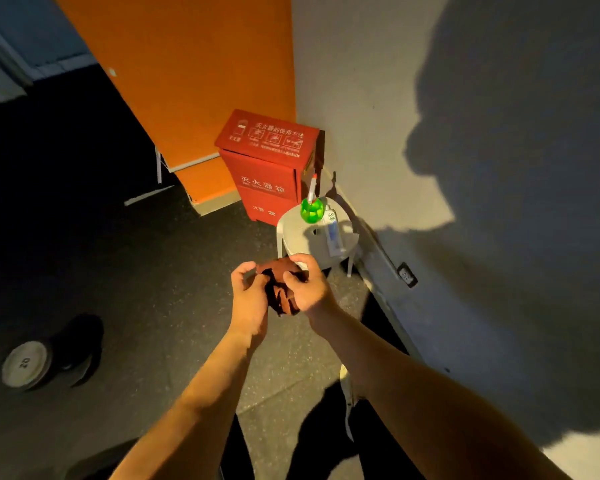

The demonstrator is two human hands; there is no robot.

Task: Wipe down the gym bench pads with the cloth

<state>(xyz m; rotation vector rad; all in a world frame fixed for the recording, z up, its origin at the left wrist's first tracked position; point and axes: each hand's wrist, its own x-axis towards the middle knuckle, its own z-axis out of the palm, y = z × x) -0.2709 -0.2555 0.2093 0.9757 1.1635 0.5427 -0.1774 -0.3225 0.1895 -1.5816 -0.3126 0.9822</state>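
Both hands are up in front of the chest. The left hand and the right hand have their fingers curled into a dark reddish cloth, which is bunched in a wad between them. No bench pads are in sight from here, so I'd call this getting the cloth ready.

To do it well, shake it out and fold it into a flat pad. A crumpled ball only wipes with its edges.

Just ahead is a small white stool carrying a green spray bottle, with a white bottle lying beside it, handy if the cloth wants wetting. Behind the stool a red fire extinguisher box sits in the corner, against the orange wall panel.

Watch the floor: a dumbbell lies off to the left, and the light is dim.
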